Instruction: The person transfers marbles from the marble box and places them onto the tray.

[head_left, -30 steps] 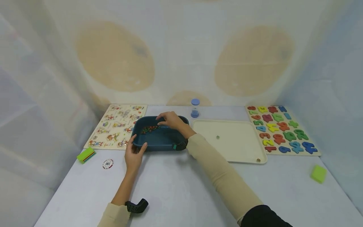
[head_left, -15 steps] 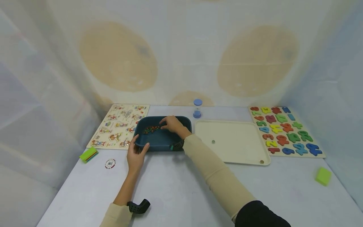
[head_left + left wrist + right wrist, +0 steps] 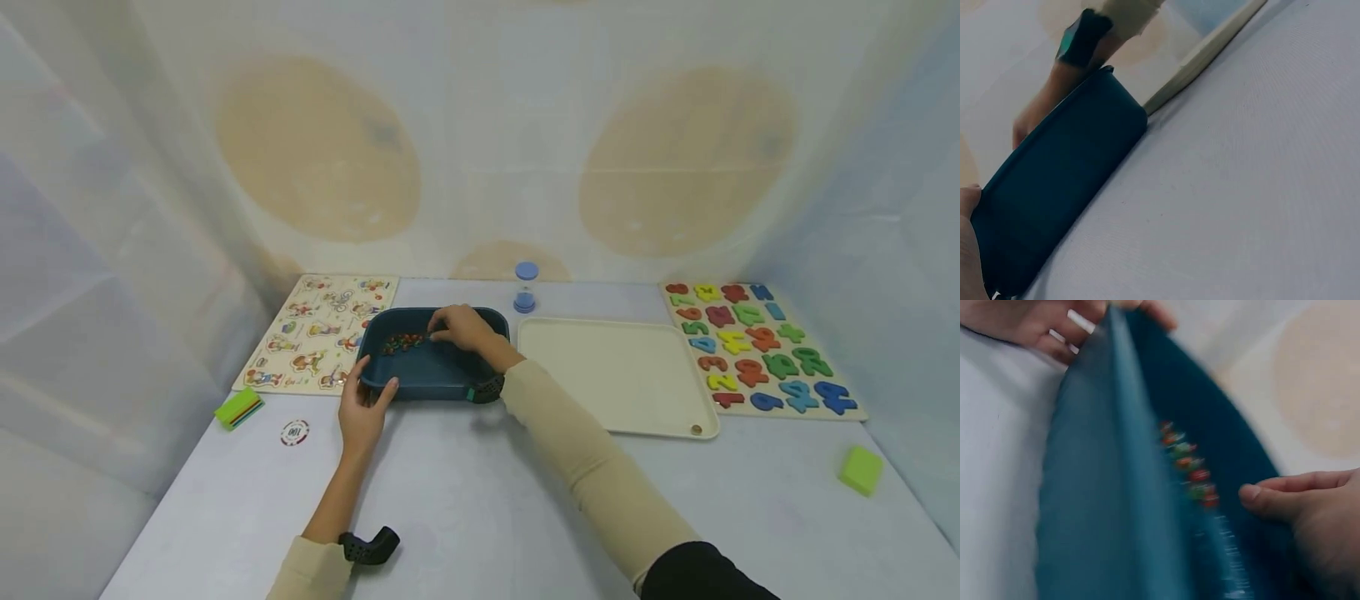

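A dark teal plastic basin point(image 3: 427, 385) rests on the table, a cluster of small red, green and orange beads point(image 3: 402, 342) inside it. My left hand point(image 3: 362, 417) holds the basin's near left corner, thumb at the front and fingers round the side; its thumb point(image 3: 969, 199) shows at the rim in the left wrist view. My right hand point(image 3: 467, 330) reaches over the basin from the right, fingers bent beside the beads. In the right wrist view, thumb and index finger of the right hand point(image 3: 1329, 509) lie close together; nothing shows between them.
Right of the basin lies a cream tray point(image 3: 622, 375) with a small round brownish piece point(image 3: 696, 430). A picture puzzle board point(image 3: 300, 358) and a number puzzle board point(image 3: 757, 358) flank them. An hourglass point(image 3: 526, 287), poker chip point(image 3: 295, 432) and green blocks point(image 3: 238, 408) stand around.
My right hand has lowered toward the beads. A small round piece on the cream tray shifted left and is now out of sight by the sleeve. The left hand keeps its hold.
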{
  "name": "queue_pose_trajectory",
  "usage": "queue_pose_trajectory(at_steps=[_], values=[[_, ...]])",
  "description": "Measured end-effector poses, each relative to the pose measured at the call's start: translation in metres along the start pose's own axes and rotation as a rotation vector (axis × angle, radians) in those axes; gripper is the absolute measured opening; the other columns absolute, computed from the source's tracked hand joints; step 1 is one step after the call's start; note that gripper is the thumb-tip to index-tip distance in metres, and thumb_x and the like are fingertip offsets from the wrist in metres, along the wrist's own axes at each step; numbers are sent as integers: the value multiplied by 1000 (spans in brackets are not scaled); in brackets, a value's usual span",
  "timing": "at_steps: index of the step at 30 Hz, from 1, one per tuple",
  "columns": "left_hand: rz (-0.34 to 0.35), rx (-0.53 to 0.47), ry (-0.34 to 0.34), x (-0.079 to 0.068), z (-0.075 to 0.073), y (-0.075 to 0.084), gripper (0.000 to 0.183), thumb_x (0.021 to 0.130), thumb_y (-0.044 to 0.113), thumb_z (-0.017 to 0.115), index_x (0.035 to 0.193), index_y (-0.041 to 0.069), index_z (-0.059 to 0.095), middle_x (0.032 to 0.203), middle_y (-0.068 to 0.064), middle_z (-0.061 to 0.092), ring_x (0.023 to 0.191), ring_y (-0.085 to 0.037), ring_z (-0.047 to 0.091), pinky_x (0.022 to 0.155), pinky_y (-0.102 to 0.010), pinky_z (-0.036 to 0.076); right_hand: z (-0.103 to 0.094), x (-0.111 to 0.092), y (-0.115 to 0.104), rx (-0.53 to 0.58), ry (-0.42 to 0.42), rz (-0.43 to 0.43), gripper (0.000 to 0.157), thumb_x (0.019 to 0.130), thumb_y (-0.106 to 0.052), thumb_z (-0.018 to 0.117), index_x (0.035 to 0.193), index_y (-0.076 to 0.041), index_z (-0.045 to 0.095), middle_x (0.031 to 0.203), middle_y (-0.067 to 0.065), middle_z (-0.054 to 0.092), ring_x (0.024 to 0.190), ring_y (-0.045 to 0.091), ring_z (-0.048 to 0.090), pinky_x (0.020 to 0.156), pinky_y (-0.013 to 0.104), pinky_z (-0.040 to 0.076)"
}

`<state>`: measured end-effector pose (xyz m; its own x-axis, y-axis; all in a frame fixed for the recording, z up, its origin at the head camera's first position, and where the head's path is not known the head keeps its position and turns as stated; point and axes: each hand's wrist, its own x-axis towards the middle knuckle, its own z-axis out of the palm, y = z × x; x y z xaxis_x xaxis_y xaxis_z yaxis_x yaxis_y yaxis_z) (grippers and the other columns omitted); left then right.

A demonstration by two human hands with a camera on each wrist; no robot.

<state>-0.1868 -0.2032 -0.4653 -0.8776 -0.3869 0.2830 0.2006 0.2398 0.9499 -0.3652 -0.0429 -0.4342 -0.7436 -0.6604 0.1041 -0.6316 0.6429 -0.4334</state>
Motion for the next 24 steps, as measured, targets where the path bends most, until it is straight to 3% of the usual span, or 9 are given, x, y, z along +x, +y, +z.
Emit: queue_pose_trajectory(at_steps=[5,9,12,15,20,24], values=[[13,-5,6,0,1,-1,60,80,18,68,132,5,41,140,-16,33,124,-40,36,99,-50,35,-45,-37,12,58,153,-139,21,82,-26,65,98,-13,67,55,-1,48,47,11,35,46,22,30],[14,-3,10,0,1,-2,60,80,18,68,132,5,41,139,-16,34,122,-40,38,98,-50,36,-77,-84,39,82,265,-160,21,81,-26,66,96,-12,68,49,-3,35,44,10,26,43,22,24],[4,-7,16,-2,-2,-1,60,80,18,68,132,5,41,139,-16,35,122,-39,39,98,-50,36,-88,-120,67,77,314,-101,21,81,-27,66,96,-13,68,50,-3,34,45,11,26,44,23,25],[-6,-3,21,-2,-3,-1,60,81,20,67,133,6,40,139,-14,35,123,-37,39,98,-48,36,-89,-155,96,62,315,18,22,82,-27,65,98,-13,68,51,-1,35,45,12,26,43,24,26],[-15,-12,4,-1,-3,-2,61,81,21,67,133,7,40,141,-13,32,125,-38,36,100,-48,35,-74,-199,140,29,267,194,22,82,-26,65,99,-12,68,53,-1,36,48,13,27,43,25,25],[-15,-26,-11,1,-1,-4,61,81,19,67,134,6,39,141,-14,31,126,-38,34,101,-48,34,-59,-220,161,56,235,288,22,84,-27,63,101,-13,67,55,-1,35,50,13,27,44,25,24]])
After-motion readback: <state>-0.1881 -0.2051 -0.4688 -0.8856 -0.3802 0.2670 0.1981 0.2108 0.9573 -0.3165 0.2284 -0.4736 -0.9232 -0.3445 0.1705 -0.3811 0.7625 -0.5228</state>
